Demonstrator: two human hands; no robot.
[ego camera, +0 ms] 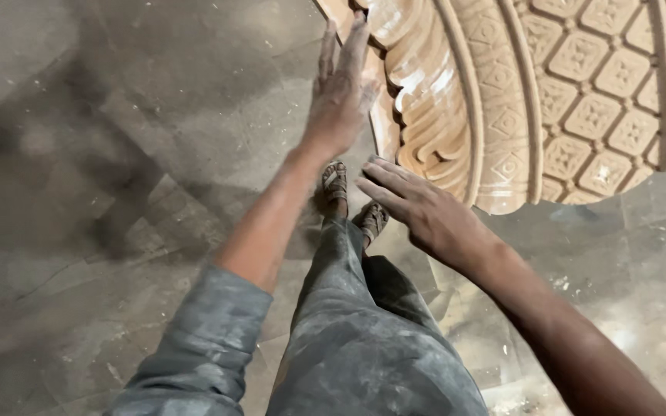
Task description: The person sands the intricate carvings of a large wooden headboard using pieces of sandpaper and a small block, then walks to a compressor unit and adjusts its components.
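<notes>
Wood carved panel (pixel 533 100) against hands; sandals (pixel 352 204) below.

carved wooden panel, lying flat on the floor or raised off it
Raised: the carved wooden panel overhangs the floor, the left hand and right hand flat against its edge.

From where I stand, I see no package, no label, no sign and no screen anywhere in this place.
</notes>
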